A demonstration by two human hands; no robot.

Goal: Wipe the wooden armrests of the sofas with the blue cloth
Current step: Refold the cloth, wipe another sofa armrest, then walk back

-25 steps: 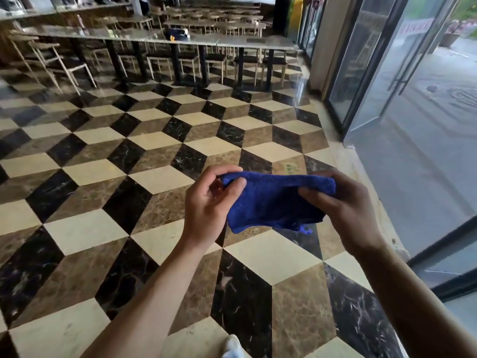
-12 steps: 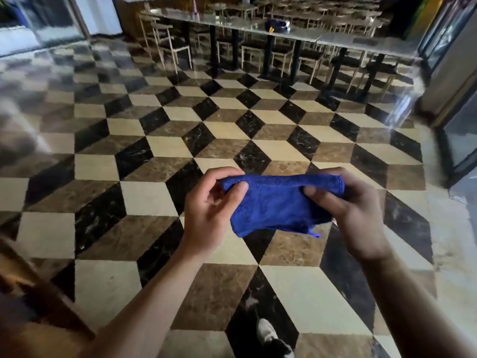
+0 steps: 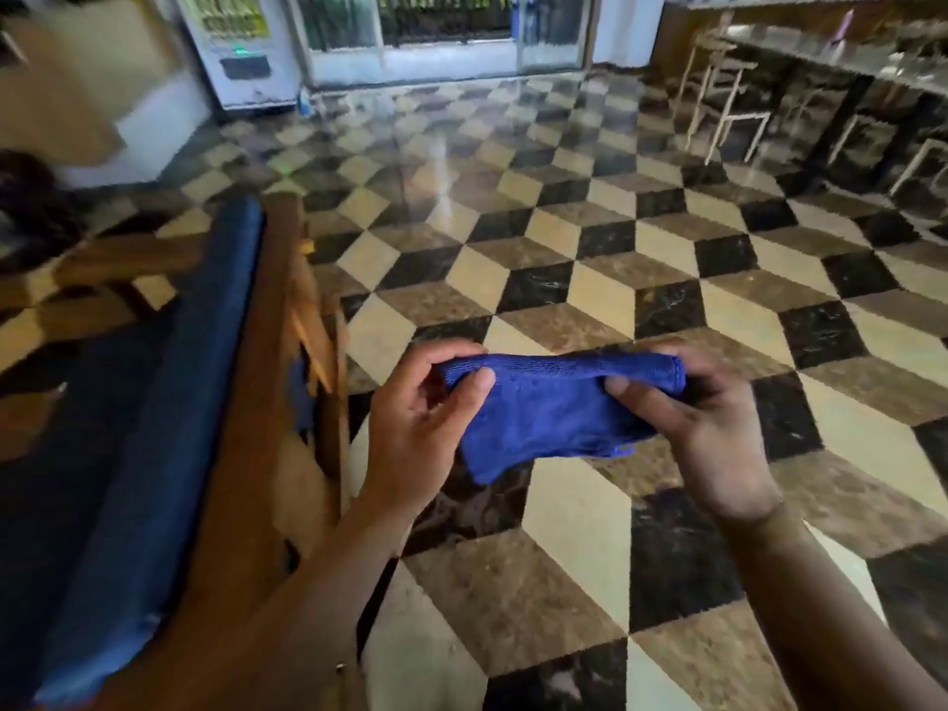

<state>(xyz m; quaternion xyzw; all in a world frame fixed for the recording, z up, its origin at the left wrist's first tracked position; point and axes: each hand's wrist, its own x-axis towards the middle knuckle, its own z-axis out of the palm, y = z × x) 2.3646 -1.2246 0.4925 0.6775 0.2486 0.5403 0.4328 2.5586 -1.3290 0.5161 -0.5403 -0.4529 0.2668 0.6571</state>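
A folded blue cloth (image 3: 549, 413) is stretched between both hands at chest height over the tiled floor. My left hand (image 3: 415, 428) pinches its left end between thumb and fingers. My right hand (image 3: 713, 428) grips the right end. At the left stands a sofa (image 3: 154, 402) with a dark blue cushion and a brown wooden frame (image 3: 267, 382); its back edge runs away from me, just left of my left forearm. A wooden armrest (image 3: 118, 259) shows beyond the cushion, blurred.
A patterned marble floor (image 3: 564, 248) spreads ahead. A vending machine (image 3: 241, 48) and glass doors (image 3: 441, 33) stand at the far wall. A long counter with pale stools (image 3: 728, 100) is at the back right. A dark blurred shape (image 3: 31, 197) sits at the far left.
The view has swung left: the counter and stools slid to the right edge and the sofa came into view at the left. Both hands keep the same hold on the cloth.
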